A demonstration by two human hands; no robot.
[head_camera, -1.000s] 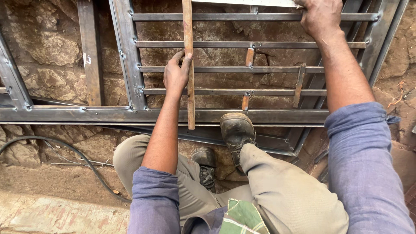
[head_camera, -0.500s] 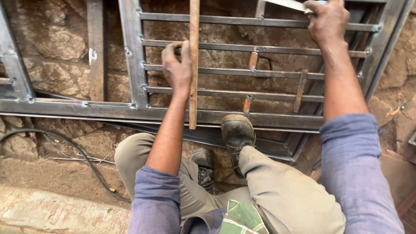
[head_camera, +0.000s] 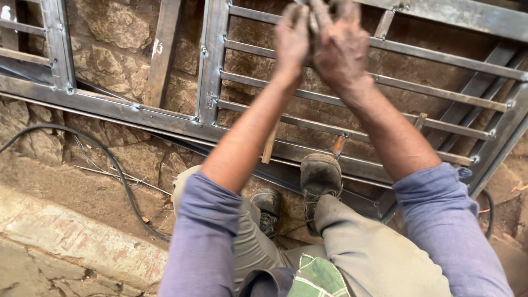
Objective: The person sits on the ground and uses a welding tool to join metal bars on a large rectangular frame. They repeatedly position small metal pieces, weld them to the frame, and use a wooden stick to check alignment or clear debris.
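Boot [head_camera: 320, 177] braced on steel window grille [head_camera: 352, 104] laid over stone; beyond, left hand [head_camera: 291, 37] and right hand [head_camera: 340, 47] pressed together around upright rusty flat bar [head_camera: 270, 144]. Best kept plumb, grip firm.

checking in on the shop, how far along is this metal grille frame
Looks done: the metal frame lies on the stone ground, and several horizontal bars sit fixed across it with weld spots at their ends. In hand: the left hand and right hand are raised together over the bars; what they grip is blurred. Left: a wooden strip and short uprights look loose, one boot bracing the frame.
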